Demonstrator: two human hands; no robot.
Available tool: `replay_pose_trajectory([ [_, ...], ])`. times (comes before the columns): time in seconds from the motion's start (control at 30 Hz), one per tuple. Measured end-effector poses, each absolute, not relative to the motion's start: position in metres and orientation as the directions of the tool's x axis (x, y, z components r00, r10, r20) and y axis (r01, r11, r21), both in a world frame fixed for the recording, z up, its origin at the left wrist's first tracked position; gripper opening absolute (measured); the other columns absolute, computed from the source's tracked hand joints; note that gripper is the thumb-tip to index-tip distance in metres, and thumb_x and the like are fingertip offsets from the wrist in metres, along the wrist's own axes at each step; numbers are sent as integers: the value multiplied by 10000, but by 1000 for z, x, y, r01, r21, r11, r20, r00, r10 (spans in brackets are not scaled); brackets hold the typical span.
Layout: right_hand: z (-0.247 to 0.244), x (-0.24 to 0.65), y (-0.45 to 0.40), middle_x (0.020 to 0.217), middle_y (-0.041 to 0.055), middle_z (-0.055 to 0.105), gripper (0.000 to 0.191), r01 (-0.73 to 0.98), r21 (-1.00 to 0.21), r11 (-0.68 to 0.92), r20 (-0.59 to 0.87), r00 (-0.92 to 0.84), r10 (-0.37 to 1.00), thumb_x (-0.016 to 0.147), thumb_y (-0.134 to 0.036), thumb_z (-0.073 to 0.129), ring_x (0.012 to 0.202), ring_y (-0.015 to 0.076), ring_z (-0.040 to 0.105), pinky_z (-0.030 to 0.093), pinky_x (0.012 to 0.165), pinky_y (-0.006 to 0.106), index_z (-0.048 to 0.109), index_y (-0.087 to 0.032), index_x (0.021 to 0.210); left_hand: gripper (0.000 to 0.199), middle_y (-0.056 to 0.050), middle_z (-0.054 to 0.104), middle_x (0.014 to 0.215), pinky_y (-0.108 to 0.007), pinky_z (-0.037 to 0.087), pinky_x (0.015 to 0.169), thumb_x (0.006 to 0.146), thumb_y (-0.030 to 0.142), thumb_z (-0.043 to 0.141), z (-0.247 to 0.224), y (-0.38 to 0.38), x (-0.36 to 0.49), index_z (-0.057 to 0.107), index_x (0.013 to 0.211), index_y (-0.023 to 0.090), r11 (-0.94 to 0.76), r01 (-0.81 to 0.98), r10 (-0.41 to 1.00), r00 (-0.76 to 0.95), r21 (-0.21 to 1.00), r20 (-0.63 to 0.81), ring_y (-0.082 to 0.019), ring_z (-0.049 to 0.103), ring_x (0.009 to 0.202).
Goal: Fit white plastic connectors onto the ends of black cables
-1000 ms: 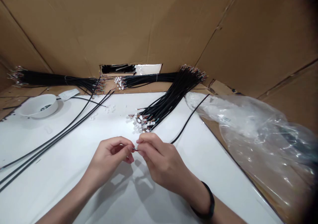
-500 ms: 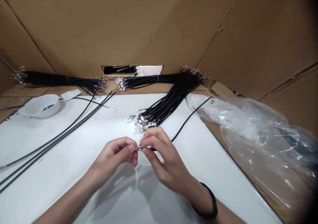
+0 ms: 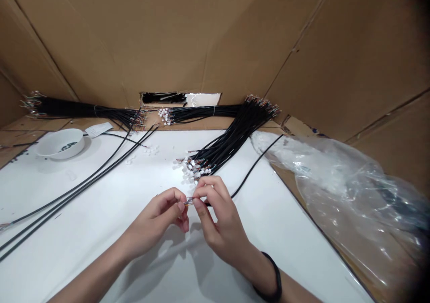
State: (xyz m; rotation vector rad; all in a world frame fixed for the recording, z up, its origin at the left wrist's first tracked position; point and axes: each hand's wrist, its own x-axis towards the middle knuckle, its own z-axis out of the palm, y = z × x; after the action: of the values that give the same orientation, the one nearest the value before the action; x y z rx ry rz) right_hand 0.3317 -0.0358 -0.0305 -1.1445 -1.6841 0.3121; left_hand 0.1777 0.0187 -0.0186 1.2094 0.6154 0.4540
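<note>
Above the middle of the glossy white worktop (image 3: 302, 249), two bare hands meet, fingertips just apart, with a short run of thin multicoloured wires (image 3: 189, 201) bridging the gap. The left hand (image 3: 164, 215) has thumb and forefinger closed on one end, its other fingers curled beneath. Across from it, the right hand (image 3: 218, 218), black band (image 3: 277, 276) at the wrist, pinches the wires near the black jacket. From behind that hand a slim round black cable (image 3: 251, 170), apparently the same piece, curves towards the far right corner.

Just beyond the fingers, a thick bundle of black cables (image 3: 231, 137) slants over the far edge, white plastic connectors (image 3: 195, 167) clustered at its near end. Past that edge lie two tied black bundles, one left (image 3: 83, 109), one centre (image 3: 201, 111). Over at the far left corner sits a round white bowl (image 3: 50, 144) with small dark pieces inside, a white paper tag (image 3: 98, 129) beside it. Loose black cables (image 3: 92, 179) sweep across the left side; crumpled clear plastic (image 3: 336, 182) drapes by the right edge.
</note>
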Motion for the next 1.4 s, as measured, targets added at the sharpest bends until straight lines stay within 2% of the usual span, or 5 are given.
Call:
replay_pose_trajectory([
  [0.3,-34,326,-38,969,96,420,136,646,-572,505,645,-25,763,852,-43,425,875,136,469,454,651,235,435,-146,941,91,-8,470,728,-254,437,643,868,135,414,-25,18,177,442,781,134,541,-97,566,777,836,-276,-112,551,640],
  [0.77,-40,324,-40,977,114,466,209,773,-340,535,747,-123,653,840,-30,443,848,150,526,507,675,254,461,-130,1023,148,-16,451,693,-222,444,563,866,195,419,-29,18,177,491,772,106,727,-109,453,818,678,-354,-103,536,577],
  [0.9,-36,326,-38,984,105,449,137,700,-486,523,684,-67,726,841,-50,455,896,147,511,485,676,246,465,-135,949,156,-1,458,673,-212,427,571,864,209,482,-26,18,176,474,736,120,647,-114,544,762,754,-351,-92,528,573],
  [1.1,-25,329,-38,887,61,457,96,464,-785,410,499,81,863,875,-153,467,756,108,492,432,562,211,520,-141,797,153,-12,588,670,-226,449,659,792,255,629,-19,19,176,588,858,122,308,28,759,595,951,-263,-108,562,652],
  [1.4,-17,337,-38,926,78,461,84,392,-771,502,550,15,835,839,-125,511,829,123,515,451,614,219,591,-132,815,238,-58,659,849,-212,504,670,752,327,697,-22,24,173,720,921,160,344,-70,769,594,936,-238,-114,587,737],
])
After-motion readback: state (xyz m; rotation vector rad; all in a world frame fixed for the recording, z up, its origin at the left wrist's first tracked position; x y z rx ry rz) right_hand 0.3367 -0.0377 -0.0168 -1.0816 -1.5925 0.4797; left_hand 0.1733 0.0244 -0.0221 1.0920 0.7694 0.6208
